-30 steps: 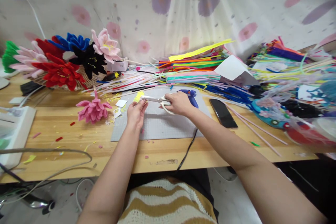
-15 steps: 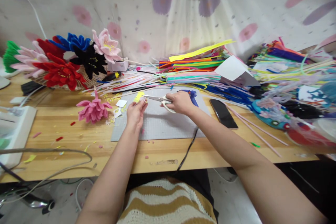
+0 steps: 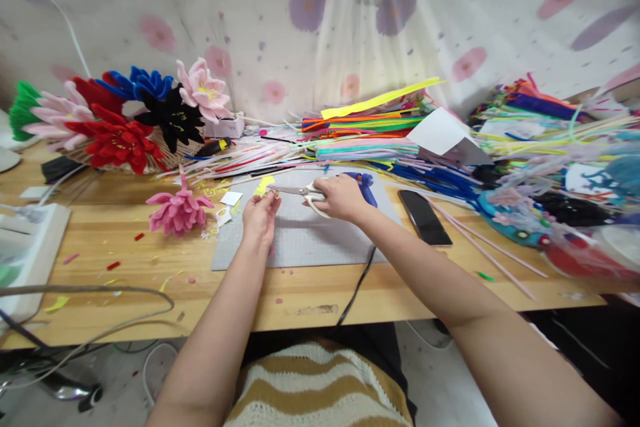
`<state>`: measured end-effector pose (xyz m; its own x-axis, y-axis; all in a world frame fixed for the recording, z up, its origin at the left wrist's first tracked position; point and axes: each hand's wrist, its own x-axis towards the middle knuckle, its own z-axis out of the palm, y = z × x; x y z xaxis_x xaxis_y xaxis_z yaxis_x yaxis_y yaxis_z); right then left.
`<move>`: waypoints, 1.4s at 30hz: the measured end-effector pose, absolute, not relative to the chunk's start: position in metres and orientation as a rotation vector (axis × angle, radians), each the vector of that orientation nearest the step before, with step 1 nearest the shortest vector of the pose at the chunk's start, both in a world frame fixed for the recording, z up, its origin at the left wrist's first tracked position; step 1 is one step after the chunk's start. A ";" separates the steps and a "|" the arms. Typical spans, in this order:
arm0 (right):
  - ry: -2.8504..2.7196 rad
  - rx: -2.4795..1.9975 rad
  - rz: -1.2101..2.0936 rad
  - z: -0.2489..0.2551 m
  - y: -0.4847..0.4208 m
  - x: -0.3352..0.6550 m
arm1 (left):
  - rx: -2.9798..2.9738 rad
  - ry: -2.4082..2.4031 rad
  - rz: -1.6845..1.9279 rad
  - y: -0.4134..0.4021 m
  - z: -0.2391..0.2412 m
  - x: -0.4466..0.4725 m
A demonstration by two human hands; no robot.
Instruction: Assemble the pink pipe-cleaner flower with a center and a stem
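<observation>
My left hand [image 3: 260, 217] is closed in a pinch above the left part of the grey mat [image 3: 300, 250]. Something small and pale is at its fingertips, too small to name. Just beyond those fingertips shows a yellow piece [image 3: 263, 184]; I cannot tell whether it is held or lies on the mat. My right hand [image 3: 343, 197] grips a pair of scissors with white handles [image 3: 316, 205]. Their blades point left and their tips reach my left fingertips. Beside my left hand lie a small white square [image 3: 231, 198] and a cut white scrap [image 3: 223, 216].
A pink fuzzy flower [image 3: 180, 210] stands left of the mat, near finished-looking flowers [image 3: 120, 137]. Bundles of pipe cleaners [image 3: 367, 147] line the back. A blue glue gun [image 3: 367, 188], its cable and a phone [image 3: 425, 217] lie to the right. A power strip [image 3: 37, 253] sits far left.
The scissors have shifted slightly left and down, their tips now closer in at my left fingertips. Both hands keep their grips, and the rest looks the same.
</observation>
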<state>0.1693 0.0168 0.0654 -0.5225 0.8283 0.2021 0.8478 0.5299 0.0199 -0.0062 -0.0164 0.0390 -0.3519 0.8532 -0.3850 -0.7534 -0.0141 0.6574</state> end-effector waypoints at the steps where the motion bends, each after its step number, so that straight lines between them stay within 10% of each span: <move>1: -2.597 -1.438 -0.176 0.065 0.017 0.169 | 0.128 0.968 1.666 -0.016 0.040 -0.006; 42: -2.533 -1.534 -0.209 0.068 0.018 0.169 | 0.045 0.929 1.614 -0.017 0.043 -0.002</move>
<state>0.1690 0.0183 0.0683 -0.4552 0.8631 0.2189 0.8873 0.4603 0.0303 -0.0023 -0.0166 0.0426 -0.2871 0.8451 -0.4511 -0.8144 0.0327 0.5794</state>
